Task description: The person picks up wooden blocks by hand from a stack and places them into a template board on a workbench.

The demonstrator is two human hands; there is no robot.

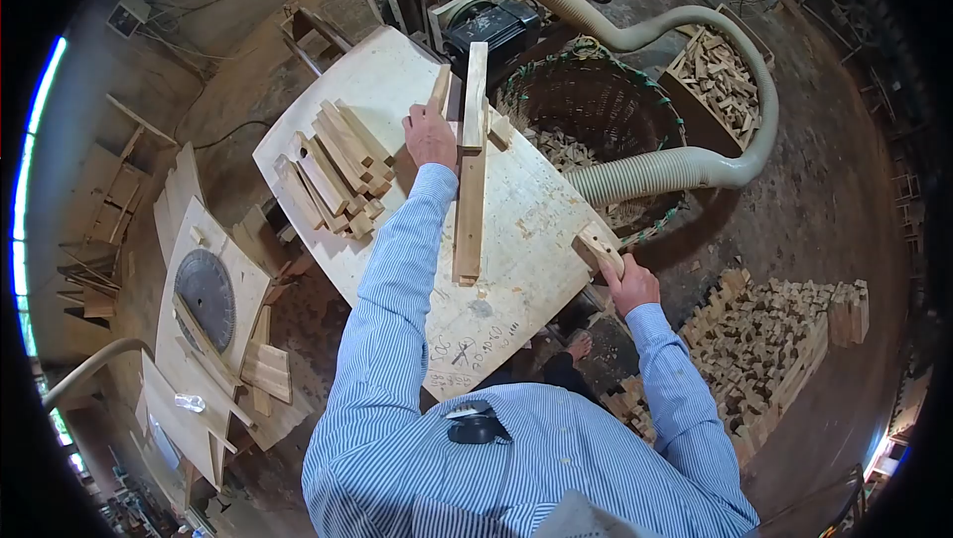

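Observation:
My left hand [432, 136] is closed around a narrow wooden stick [440, 87] that points away from me. It rests on the pale work table [541, 215], just left of a long wooden fence bar [472, 210]. A stack of cut wooden sticks [333, 161] lies to the left of that hand. At the table's right edge, my right hand [632, 287] grips a short wooden block [600, 247] with small dark marks or holes in it. Part of this block lies over the table edge.
Behind the table stand a motor [493, 27] and a wicker basket [635, 111] with offcuts. A ribbed hose [650, 173] curves across the basket. Wood pieces [764, 349] are piled on the floor at right. A circular saw blade [205, 300] lies on boards at left.

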